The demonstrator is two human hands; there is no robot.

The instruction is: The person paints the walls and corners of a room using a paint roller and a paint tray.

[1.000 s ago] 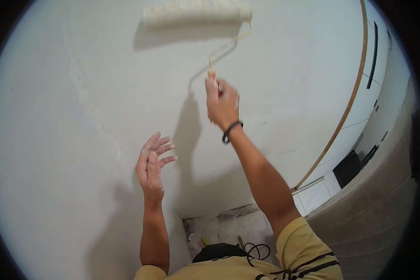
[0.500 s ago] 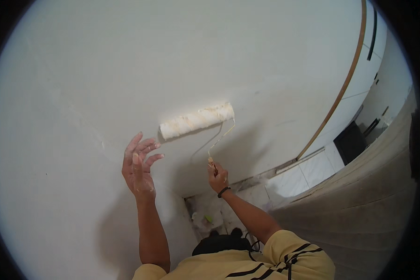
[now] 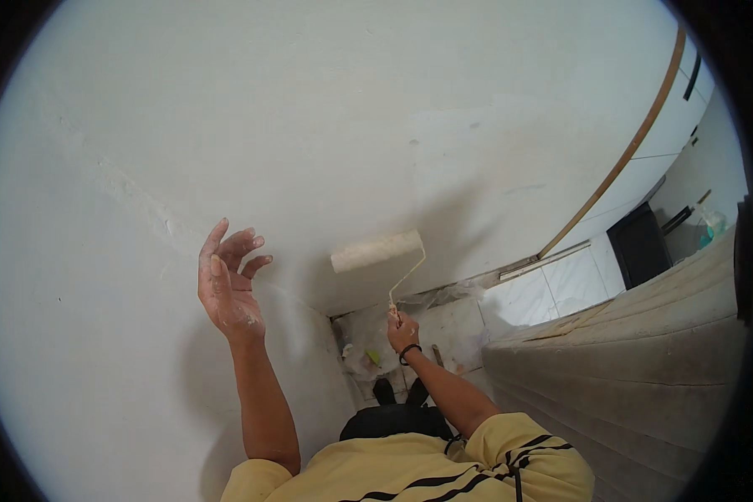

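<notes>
My right hand (image 3: 402,333) grips the handle of a paint roller, low near the foot of the white wall (image 3: 309,125). The roller's pale sleeve (image 3: 375,249) lies against the wall, its thin wire frame bent down to the handle. My left hand (image 3: 233,284), smudged with white, is raised at the left with fingers curled and apart, holding nothing; whether it touches the wall I cannot tell. A rough, patched streak runs diagonally across the wall behind it.
A padded beige piece, perhaps an upright mattress (image 3: 602,368), stands close at my right. The tiled floor (image 3: 519,305) has crumpled plastic sheeting (image 3: 368,322) and a small green item (image 3: 373,358). A brown curved strip (image 3: 623,163) and dark flat panel (image 3: 638,249) are at the right.
The roller and my right hand have moved down the wall from high up to near its foot. My left hand has shifted left. More floor and my feet now show.
</notes>
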